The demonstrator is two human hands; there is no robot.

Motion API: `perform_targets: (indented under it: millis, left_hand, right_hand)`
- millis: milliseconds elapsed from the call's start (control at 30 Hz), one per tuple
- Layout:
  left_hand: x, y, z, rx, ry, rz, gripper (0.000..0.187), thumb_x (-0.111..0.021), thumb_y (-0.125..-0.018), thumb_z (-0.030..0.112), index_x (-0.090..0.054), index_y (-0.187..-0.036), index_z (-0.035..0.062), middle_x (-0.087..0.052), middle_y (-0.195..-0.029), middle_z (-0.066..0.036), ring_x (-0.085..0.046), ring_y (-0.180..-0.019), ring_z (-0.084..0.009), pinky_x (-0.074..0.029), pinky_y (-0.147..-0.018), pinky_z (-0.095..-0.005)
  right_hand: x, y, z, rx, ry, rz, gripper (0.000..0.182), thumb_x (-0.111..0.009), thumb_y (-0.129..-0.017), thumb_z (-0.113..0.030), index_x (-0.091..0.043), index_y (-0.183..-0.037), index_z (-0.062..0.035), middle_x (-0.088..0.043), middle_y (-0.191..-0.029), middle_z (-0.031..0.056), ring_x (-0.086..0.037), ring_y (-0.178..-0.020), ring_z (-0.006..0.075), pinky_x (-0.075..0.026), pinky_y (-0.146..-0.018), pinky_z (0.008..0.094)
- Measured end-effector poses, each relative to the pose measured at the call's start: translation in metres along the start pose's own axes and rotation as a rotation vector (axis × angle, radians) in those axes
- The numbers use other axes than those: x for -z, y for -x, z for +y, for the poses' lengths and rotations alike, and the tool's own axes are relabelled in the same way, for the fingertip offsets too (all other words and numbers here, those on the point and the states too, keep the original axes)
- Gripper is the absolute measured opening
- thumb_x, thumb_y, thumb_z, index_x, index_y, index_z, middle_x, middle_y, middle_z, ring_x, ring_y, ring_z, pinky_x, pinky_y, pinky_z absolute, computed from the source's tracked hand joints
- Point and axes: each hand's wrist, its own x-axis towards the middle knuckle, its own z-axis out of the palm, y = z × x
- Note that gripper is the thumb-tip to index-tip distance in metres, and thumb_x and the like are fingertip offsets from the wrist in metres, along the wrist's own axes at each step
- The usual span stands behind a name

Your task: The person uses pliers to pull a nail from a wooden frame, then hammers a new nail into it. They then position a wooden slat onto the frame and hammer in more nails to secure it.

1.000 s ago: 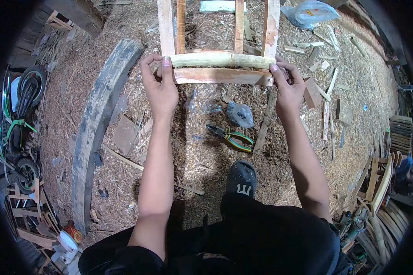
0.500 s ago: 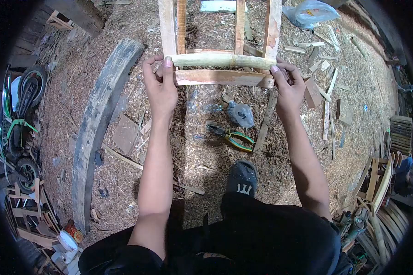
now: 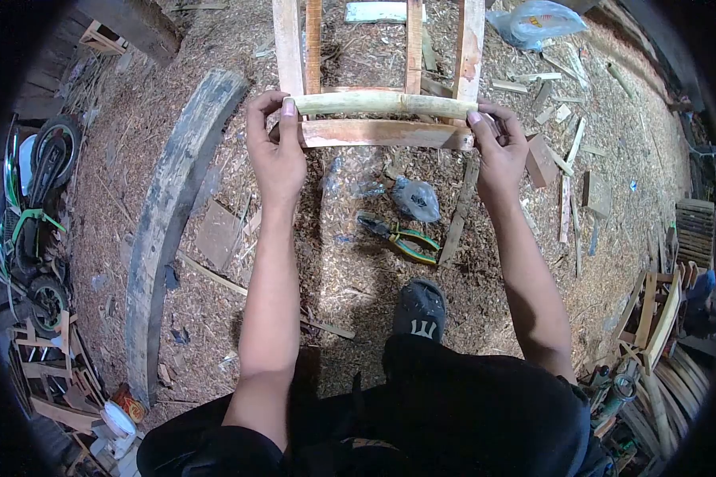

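Observation:
A pale bamboo strip (image 3: 358,102) lies crosswise at the near end of a wooden frame (image 3: 471,52). My left hand (image 3: 277,147) pinches the strip's left end, thumb on top. At its right end, my right hand (image 3: 497,151) grips it the same way. Just below the strip runs the frame's reddish wooden crosspiece (image 3: 386,133), its ends close to my fingers. Pliers with green and yellow handles (image 3: 402,236) lie on the ground between my forearms, near a clear plastic bag (image 3: 416,199).
A long curved timber (image 3: 163,215) lies on the left. Wood offcuts (image 3: 541,161) and a white plastic bag (image 3: 535,24) are on the shavings-covered ground. A small bike (image 3: 40,199) stands at far left. Stacked wooden pieces (image 3: 652,326) sit at lower right. My shoe (image 3: 420,308) is below the pliers.
Almost nothing differs. The frame and both hands with the bamboo strip appear shifted very slightly left.

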Motion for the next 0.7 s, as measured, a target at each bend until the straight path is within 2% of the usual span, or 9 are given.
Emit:
perform_targets:
  millis: [67,167,300,367,467,567,633,700]
  left_hand:
    - [0.005,0.0,0.0,0.176,0.063,-0.049,0.014,-0.056,-0.103,0.012,-0.056,-0.115,0.0043,-0.059,-0.099,-0.003,-0.05,-0.077,-0.0077,-0.043,-0.068,-0.0243]
    - [0.006,-0.002,-0.01,0.121,-0.007,-0.05,0.013,-0.056,-0.102,0.01,-0.055,-0.114,0.0044,-0.059,-0.094,-0.003,-0.05,-0.077,-0.0069,-0.043,-0.068,-0.0249]
    - [0.003,0.0,0.007,0.116,0.015,-0.022,0.015,-0.057,-0.102,0.009,-0.053,-0.116,0.005,-0.058,-0.086,-0.001,-0.051,-0.075,-0.0063,-0.043,-0.065,-0.0242]
    - [0.002,0.001,0.001,0.226,0.144,-0.005,0.017,-0.059,-0.103,0.018,-0.054,-0.118,0.0096,-0.061,-0.088,0.0,-0.053,-0.073,-0.0053,-0.043,-0.06,-0.0225]
    - [0.003,0.002,0.007,0.239,0.096,-0.001,0.023,-0.06,-0.103,0.02,-0.053,-0.12,0.0077,-0.064,-0.09,-0.004,-0.057,-0.076,-0.0064,-0.046,-0.062,-0.0236]
    - [0.004,0.0,0.002,0.244,0.11,-0.021,0.03,-0.062,-0.103,0.022,-0.055,-0.125,0.0042,-0.066,-0.093,-0.006,-0.059,-0.077,-0.0072,-0.049,-0.063,-0.0243]
    - [0.006,-0.002,-0.002,0.243,0.114,-0.048,0.033,-0.062,-0.103,0.024,-0.056,-0.127,0.0024,-0.066,-0.094,-0.006,-0.06,-0.077,-0.0076,-0.05,-0.064,-0.0245]
    - [0.007,-0.003,0.001,0.241,0.117,-0.074,0.036,-0.062,-0.103,0.025,-0.057,-0.13,0.0005,-0.067,-0.095,-0.007,-0.061,-0.078,-0.008,-0.051,-0.065,-0.0247]
  right_hand:
    - [0.0,0.0,0.0,0.01,0.007,-0.011,0.018,-0.069,-0.094,-0.003,-0.062,-0.11,0.0022,-0.066,-0.121,0.0135,-0.064,-0.109,0.016,-0.052,-0.096,0.0299]
    - [-0.001,0.0,-0.001,-0.026,0.055,-0.008,0.018,-0.069,-0.094,-0.004,-0.062,-0.109,0.0022,-0.066,-0.123,0.0148,-0.064,-0.11,0.0169,-0.052,-0.096,0.0302]
    - [-0.001,-0.001,0.002,-0.002,0.026,0.003,0.016,-0.068,-0.095,-0.004,-0.063,-0.109,0.0009,-0.067,-0.121,0.0145,-0.064,-0.11,0.0165,-0.051,-0.095,0.0298]
    - [-0.001,-0.001,0.004,0.013,0.015,0.007,0.016,-0.068,-0.095,-0.004,-0.063,-0.11,0.0004,-0.067,-0.121,0.0144,-0.064,-0.109,0.016,-0.051,-0.095,0.0297]
    - [0.001,-0.001,0.003,0.007,0.038,0.0,0.015,-0.067,-0.095,-0.003,-0.063,-0.109,-0.0003,-0.066,-0.122,0.0152,-0.064,-0.11,0.016,-0.051,-0.095,0.0296]
    - [-0.003,0.001,-0.006,-0.07,0.035,-0.001,0.022,-0.065,-0.096,-0.004,-0.062,-0.118,0.0005,-0.064,-0.125,0.0154,-0.063,-0.112,0.0172,-0.05,-0.097,0.0299]
    - [-0.002,-0.002,-0.004,-0.028,0.093,-0.039,0.031,-0.064,-0.097,-0.006,-0.061,-0.128,0.0007,-0.064,-0.126,0.0126,-0.062,-0.114,0.0179,-0.048,-0.099,0.0311]
    - [0.005,-0.009,0.002,0.019,0.196,-0.093,0.034,-0.063,-0.098,-0.007,-0.06,-0.131,0.0007,-0.064,-0.126,0.0117,-0.061,-0.115,0.0183,-0.048,-0.1,0.032]
